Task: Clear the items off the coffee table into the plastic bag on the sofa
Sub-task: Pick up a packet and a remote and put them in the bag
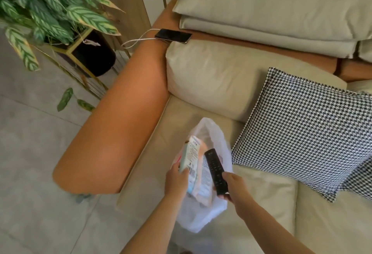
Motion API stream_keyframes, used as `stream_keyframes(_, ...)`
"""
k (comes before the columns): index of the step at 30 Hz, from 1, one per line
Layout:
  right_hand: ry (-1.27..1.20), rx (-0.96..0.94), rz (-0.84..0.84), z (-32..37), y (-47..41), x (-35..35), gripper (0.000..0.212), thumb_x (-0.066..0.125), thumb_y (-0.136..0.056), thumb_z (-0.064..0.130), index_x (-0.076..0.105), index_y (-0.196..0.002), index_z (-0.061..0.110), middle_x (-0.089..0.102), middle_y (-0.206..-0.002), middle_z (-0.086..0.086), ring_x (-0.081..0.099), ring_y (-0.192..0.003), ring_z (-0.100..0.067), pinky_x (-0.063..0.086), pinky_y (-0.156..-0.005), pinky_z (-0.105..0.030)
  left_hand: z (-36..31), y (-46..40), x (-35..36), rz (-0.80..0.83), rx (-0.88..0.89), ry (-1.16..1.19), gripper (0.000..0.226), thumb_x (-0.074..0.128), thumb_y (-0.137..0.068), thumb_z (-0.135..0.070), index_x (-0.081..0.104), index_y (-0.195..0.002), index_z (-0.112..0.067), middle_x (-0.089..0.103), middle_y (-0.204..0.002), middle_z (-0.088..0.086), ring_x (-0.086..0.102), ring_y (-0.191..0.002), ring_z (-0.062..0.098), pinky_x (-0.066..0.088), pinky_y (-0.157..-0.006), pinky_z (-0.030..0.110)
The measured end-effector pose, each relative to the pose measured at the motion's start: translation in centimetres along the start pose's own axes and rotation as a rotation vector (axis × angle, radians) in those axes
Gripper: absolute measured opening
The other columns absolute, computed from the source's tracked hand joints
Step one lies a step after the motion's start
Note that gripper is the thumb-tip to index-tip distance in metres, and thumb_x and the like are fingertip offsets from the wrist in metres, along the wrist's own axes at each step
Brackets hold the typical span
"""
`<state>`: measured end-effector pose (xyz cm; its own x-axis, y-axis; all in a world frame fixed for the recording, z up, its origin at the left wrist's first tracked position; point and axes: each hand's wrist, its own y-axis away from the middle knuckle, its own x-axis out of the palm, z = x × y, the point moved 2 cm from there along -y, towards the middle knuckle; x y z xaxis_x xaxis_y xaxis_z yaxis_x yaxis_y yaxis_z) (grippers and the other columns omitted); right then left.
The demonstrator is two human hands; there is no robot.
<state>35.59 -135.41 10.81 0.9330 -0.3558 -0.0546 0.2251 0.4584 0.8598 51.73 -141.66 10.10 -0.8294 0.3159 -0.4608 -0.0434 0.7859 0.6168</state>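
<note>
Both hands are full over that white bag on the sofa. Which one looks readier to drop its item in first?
Probably the right hand: its black remote already points into the plastic bag's open mouth. The left hand holds its carton at the bag's left edge, so either could follow quickly.

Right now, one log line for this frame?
phase: bagging | left hand: holds carton | right hand: holds remote | both over plastic bag on sofa | neither released

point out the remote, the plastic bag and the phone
remote (215, 170), head view, middle of its button face
plastic bag (199, 216), head view, lower white wall
phone (173, 35), head view, centre of dark screen
</note>
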Motion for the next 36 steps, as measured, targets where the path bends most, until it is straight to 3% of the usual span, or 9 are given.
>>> stream_keyframes(4, -0.027, -0.006, -0.028, -0.7, -0.8, 0.4, 0.02, 0.04, -0.097, 0.009, 0.057, -0.088, 0.01, 0.062, -0.101, -0.029, 0.063, -0.084, -0.032, 0.055, -0.075, -0.042, 0.5, -1.5, 1.2, -0.003, 0.055, -0.042, 0.048, 0.046, -0.092, -0.006, 0.043, -0.138, -0.02, 0.054, -0.134, 0.001, 0.056, -0.119, 0.02, 0.053, -0.09, 0.026)
stream_keyframes(8, -0.033, 0.007, -0.037, -2.0, -2.0, 0.7, 0.023, 0.038, -0.098, 0.01, 0.056, -0.109, 0.002, 0.062, -0.104, -0.027, 0.062, -0.074, -0.024, 0.053, -0.055, -0.029, 1.8, -2.3, 2.9, 0.083, -0.017, -0.105, 0.045, 0.041, -0.098, -0.012, 0.035, -0.143, -0.019, 0.048, -0.139, 0.002, 0.054, -0.122, 0.02, 0.048, -0.073, 0.014)
stream_keyframes(13, -0.065, -0.001, -0.07, -3.3, -3.0, 1.4, 0.019, 0.04, -0.096, 0.011, 0.058, -0.099, 0.009, 0.065, -0.089, -0.018, 0.065, -0.075, -0.027, 0.054, -0.066, -0.037, 2.3, -3.2, 5.4, 0.209, 0.034, -0.05, 0.071, 0.024, -0.089, 0.014, 0.022, -0.149, -0.024, 0.034, -0.147, -0.006, 0.035, -0.137, 0.017, 0.036, -0.106, 0.024)
stream_keyframes(16, -0.055, -0.007, -0.07, -4.0, -3.5, 2.1, 0.019, 0.039, -0.098, 0.013, 0.058, -0.102, 0.01, 0.064, -0.085, -0.016, 0.064, -0.074, -0.025, 0.053, -0.064, -0.035, 3.5, -4.5, 6.2, 0.166, 0.122, -0.218, 0.065, 0.032, -0.093, -0.004, 0.016, -0.15, -0.032, 0.025, -0.154, -0.006, 0.03, -0.14, 0.017, 0.033, -0.113, 0.033)
stream_keyframes(21, -0.062, 0.025, -0.068, -4.5, -4.4, 3.2, 0.019, 0.038, -0.099, 0.013, 0.054, -0.109, 0.012, 0.061, -0.096, -0.014, 0.061, -0.083, -0.026, 0.056, -0.081, -0.051, 6.2, -6.0, 6.4, 0.119, 0.07, -0.417, 0.053, 0.013, -0.094, -0.05, 0.014, -0.145, -0.038, 0.043, -0.142, 0.0, 0.05, -0.122, 0.022, 0.049, -0.098, 0.044)
stream_keyframes(25, -0.181, 0.04, -0.057, -3.9, -4.5, 4.5, 0.022, 0.034, -0.1, 0.009, 0.052, -0.11, 0.018, 0.06, -0.089, -0.003, 0.059, -0.077, -0.016, 0.057, -0.068, -0.036, 6.3, -5.3, 5.4, 0.195, 0.126, -0.443, 0.046, 0.028, -0.099, -0.034, 0.021, -0.145, -0.037, 0.045, -0.141, -0.005, 0.05, -0.119, 0.013, 0.052, -0.093, 0.028)
stream_keyframes(27, -0.205, 0.053, -0.067, -3.8, -5.2, 5.3, 0.031, 0.034, -0.099, 0.007, 0.048, -0.123, 0.021, 0.061, -0.092, -0.004, 0.061, -0.082, -0.019, 0.057, -0.076, -0.04, 6.9, -5.4, 5.1, 0.244, 0.106, -0.419, 0.042, 0.034, -0.1, -0.028, 0.031, -0.141, -0.035, 0.049, -0.137, -0.007, 0.051, -0.113, 0.007, 0.045, -0.07, 0.007)
stream_keyframes(30, -0.11, 0.023, -0.098, -4.3, -6.3, 5.6, 0.044, 0.037, -0.094, 0.004, 0.04, -0.135, 0.019, 0.06, -0.112, -0.01, 0.06, -0.102, -0.028, 0.051, -0.093, -0.045, 6.7, -4.7, 4.9, 0.301, 0.085, -0.38, 0.045, 0.04, -0.099, -0.018, 0.033, -0.143, -0.03, 0.047, -0.138, -0.009, 0.049, -0.122, 0.009, 0.037, -0.049, 0.002)
stream_keyframes(36, 0.079, -0.063, -0.118, -4.3, -4.2, 5.3, 0.031, 0.038, -0.094, -0.002, 0.046, -0.118, 0.015, 0.048, -0.097, 0.0, 0.045, -0.097, -0.018, 0.042, -0.088, -0.031, 6.3, -3.8, 4.0, 0.334, 0.11, -0.435, 0.047, 0.039, -0.1, -0.02, 0.027, -0.145, -0.026, 0.045, -0.142, -0.006, 0.048, -0.12, 0.008, 0.039, -0.057, 0.002)
